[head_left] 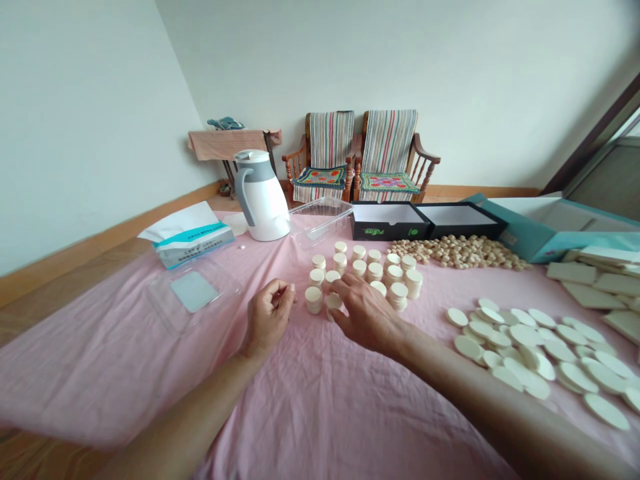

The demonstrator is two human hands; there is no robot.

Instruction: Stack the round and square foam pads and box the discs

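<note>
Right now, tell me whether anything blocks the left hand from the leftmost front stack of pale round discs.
Nothing visible does: only pink cloth shows between the left hand and that disc stack. The right hand is at the neighbouring stack, outside that gap.

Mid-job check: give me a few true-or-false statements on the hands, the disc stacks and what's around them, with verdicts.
1. The right hand is at the stacks of small discs. True.
2. The left hand grips the handle of the white jug. False: it is curled above the pink cloth, apart from the jug.
3. The loose larger discs lie to the right of the stacks. True.
4. The tissue pack stands to the right of the two black boxes. False: it is on the far side of the jug from them, to the left.
5. The wooden knobs lie in front of the black boxes. True.
</note>
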